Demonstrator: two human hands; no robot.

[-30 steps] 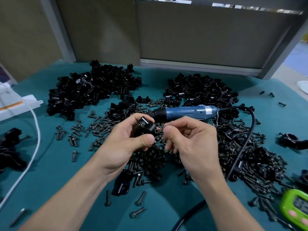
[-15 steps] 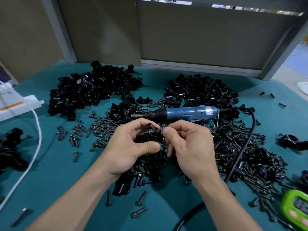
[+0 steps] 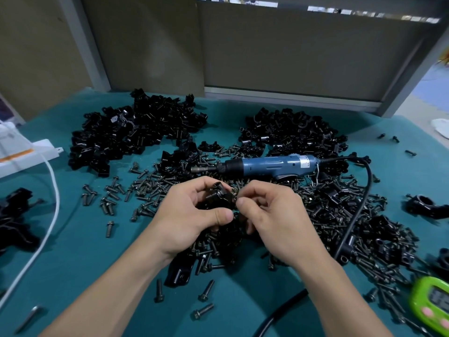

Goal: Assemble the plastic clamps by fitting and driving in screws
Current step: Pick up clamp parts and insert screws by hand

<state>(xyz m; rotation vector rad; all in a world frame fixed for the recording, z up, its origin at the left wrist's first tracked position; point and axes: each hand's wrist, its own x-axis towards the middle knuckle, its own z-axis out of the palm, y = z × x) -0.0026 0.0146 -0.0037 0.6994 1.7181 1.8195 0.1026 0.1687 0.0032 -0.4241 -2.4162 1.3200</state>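
Observation:
My left hand grips a black plastic clamp between thumb and fingers, just above the screw pile. Against the clamp's right side my right hand pinches a small dark screw with thumb and forefinger. The blue electric screwdriver lies on the table just behind both hands, its bit pointing left. Loose dark screws cover the green mat around and under my hands.
Two heaps of black clamp parts sit at the back left and back right. The screwdriver's black cable curves down the right side. A green timer sits at the right edge, a white cable and white box at the left.
Both hands have sunk slightly toward the screw pile, uncovering the screwdriver's tip. The clamp has turned in my left hand while my right fingers stay at its side with the screw.

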